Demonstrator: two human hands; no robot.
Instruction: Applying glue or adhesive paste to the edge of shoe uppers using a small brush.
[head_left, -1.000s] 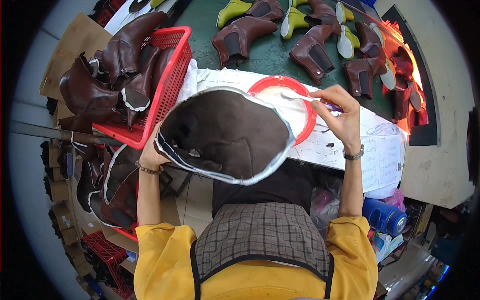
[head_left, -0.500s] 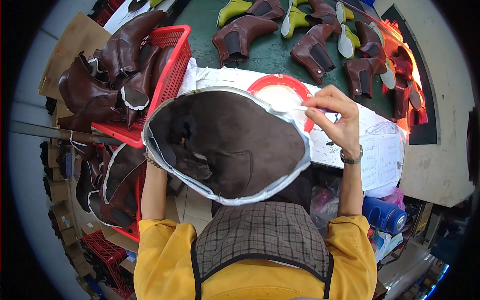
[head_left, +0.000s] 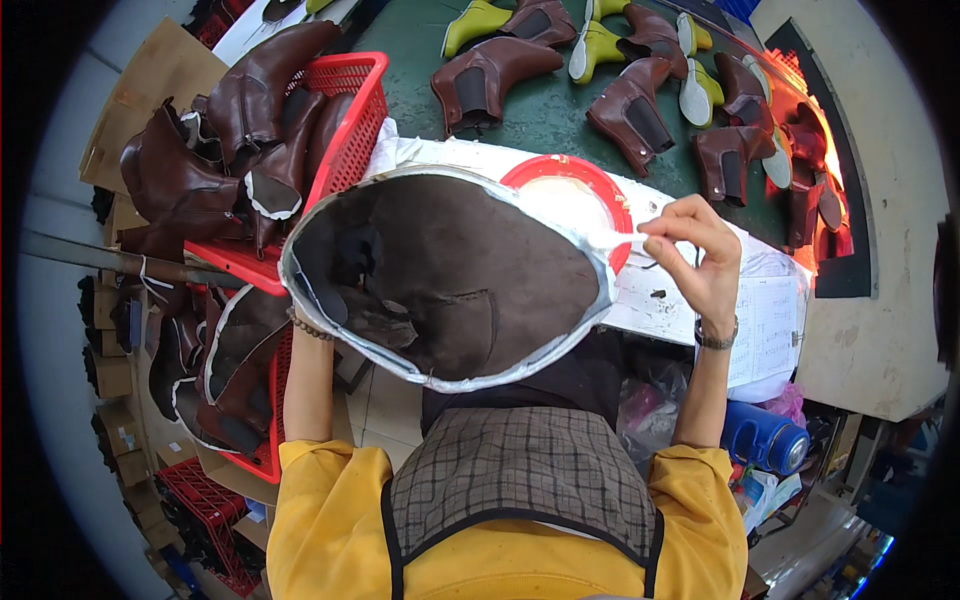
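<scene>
A brown boot upper [head_left: 470, 270] faces me with its wide opening, dark lining inside and a pale, whitish edge all round. My left hand [head_left: 302, 322] holds it up from the left; the fingers are hidden behind the upper, and only the beaded wrist shows. Between thumb and fingers, my right hand [head_left: 700, 255] pinches a small white brush [head_left: 625, 239]. The brush's tip lies against the right end of the upper's edge. Just beyond that edge stands a red tub [head_left: 617, 195] with white paste [head_left: 570, 197] in it, partly covered by the upper.
Several brown boots [head_left: 490, 80], some on lime-green lasts [head_left: 597, 48], lie on the green table [head_left: 400, 100]. At left, a red basket [head_left: 370, 110] overflows with boot uppers [head_left: 245, 95]. Written sheets [head_left: 765, 320] lie at right, above a blue flask [head_left: 765, 437].
My right hand and the brush have moved right and slightly down along the upper's edge. The boot upper has shifted slightly left and up.
</scene>
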